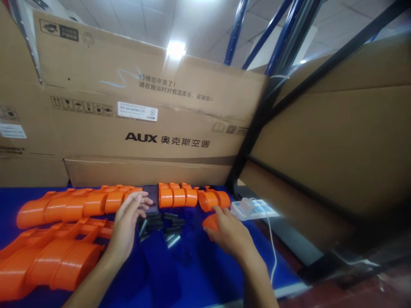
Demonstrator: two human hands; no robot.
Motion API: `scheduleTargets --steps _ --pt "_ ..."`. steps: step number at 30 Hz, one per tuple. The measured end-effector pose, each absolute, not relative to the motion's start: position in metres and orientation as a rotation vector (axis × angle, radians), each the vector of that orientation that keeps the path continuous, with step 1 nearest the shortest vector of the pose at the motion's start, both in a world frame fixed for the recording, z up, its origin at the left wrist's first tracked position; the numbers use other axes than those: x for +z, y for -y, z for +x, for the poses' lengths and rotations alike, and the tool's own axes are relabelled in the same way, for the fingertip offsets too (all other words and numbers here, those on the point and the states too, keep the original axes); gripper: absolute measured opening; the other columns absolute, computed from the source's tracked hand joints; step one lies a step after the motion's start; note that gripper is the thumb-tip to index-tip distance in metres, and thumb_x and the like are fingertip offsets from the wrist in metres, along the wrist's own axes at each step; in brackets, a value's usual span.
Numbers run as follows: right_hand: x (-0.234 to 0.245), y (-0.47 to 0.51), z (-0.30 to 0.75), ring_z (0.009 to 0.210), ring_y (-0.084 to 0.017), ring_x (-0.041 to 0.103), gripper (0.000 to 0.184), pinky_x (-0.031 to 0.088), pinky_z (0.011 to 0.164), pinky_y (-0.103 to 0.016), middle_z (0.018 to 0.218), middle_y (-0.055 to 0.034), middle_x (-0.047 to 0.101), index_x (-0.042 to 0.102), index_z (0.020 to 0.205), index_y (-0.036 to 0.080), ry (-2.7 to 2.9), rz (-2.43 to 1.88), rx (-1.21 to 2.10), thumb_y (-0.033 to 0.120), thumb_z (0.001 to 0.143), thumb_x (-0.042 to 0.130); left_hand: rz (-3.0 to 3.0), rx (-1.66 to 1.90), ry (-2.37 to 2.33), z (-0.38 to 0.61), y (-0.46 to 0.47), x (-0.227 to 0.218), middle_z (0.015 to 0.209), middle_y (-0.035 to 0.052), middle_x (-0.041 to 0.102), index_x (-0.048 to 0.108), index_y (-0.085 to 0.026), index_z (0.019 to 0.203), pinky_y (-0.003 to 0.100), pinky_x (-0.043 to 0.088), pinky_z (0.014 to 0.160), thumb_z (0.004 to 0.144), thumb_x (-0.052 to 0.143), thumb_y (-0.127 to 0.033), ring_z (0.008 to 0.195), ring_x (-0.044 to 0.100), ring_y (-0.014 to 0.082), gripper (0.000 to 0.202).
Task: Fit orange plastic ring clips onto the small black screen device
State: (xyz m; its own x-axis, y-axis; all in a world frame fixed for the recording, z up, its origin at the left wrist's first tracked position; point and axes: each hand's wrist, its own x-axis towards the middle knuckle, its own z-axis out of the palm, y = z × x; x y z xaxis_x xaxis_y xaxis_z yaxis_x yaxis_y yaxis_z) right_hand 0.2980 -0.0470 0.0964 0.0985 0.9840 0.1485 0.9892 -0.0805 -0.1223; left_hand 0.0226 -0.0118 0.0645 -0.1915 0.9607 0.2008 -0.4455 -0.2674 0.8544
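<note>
My right hand is closed round a curved orange plastic part, just above the blue tabletop, and its palm side is hidden. In front of it stands a short row of similar orange parts. My left hand is raised with loosely bent fingers apart, and nothing shows in them. Behind its fingertips a dark phone stands upright between orange parts. Several short black pieces, some shiny, lie scattered between my two hands.
More orange parts stand in rows on the left, with a nearer group beside my left forearm. A white power strip with a cable lies at the right edge. Cardboard walls the back, beside a dark rack post.
</note>
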Motion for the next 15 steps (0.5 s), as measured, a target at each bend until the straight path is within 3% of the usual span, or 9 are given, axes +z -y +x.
scheduleTargets --steps 5,9,11,15 --pt "0.119 0.070 0.294 0.102 -0.036 0.066 0.049 0.052 0.078 -0.043 0.116 -0.0149 0.068 0.060 0.122 0.020 2.034 -2.060 -0.063 0.032 0.075 0.063 0.992 1.624 -0.796 0.024 0.015 0.066 0.088 0.0088 0.072 0.070 -0.017 0.103 0.026 0.046 0.063 0.084 0.069 -0.047 0.077 0.063 0.0184 0.035" --pt "0.141 0.101 0.283 0.101 -0.037 0.066 0.056 0.054 0.077 -0.050 0.118 -0.0120 0.067 0.057 0.130 0.026 2.017 -1.817 -0.185 0.032 0.074 0.062 1.049 1.527 -0.758 0.027 0.017 0.068 0.083 0.0097 0.072 0.072 -0.016 0.099 0.028 0.046 0.064 0.082 0.072 -0.044 0.073 0.063 0.0196 0.033" --pt "0.150 0.112 0.273 0.111 -0.039 0.061 0.060 0.052 0.086 -0.056 0.129 -0.0118 0.062 0.054 0.134 0.029 2.041 -1.593 -0.286 0.028 0.075 0.064 1.089 1.466 -0.747 0.030 0.018 0.069 0.089 0.0117 0.074 0.073 -0.016 0.104 0.030 0.048 0.068 0.083 0.072 -0.043 0.078 0.066 0.0216 0.034" --pt "0.164 0.117 0.242 0.127 -0.041 0.050 0.075 0.042 0.102 -0.062 0.144 -0.0094 0.052 0.046 0.143 0.030 2.236 -1.163 -0.359 0.013 0.072 0.063 1.052 1.346 -0.697 0.036 0.024 0.072 0.117 0.0149 0.072 0.071 -0.019 0.119 0.034 0.049 0.086 0.083 0.073 -0.043 0.104 0.066 0.0277 0.044"
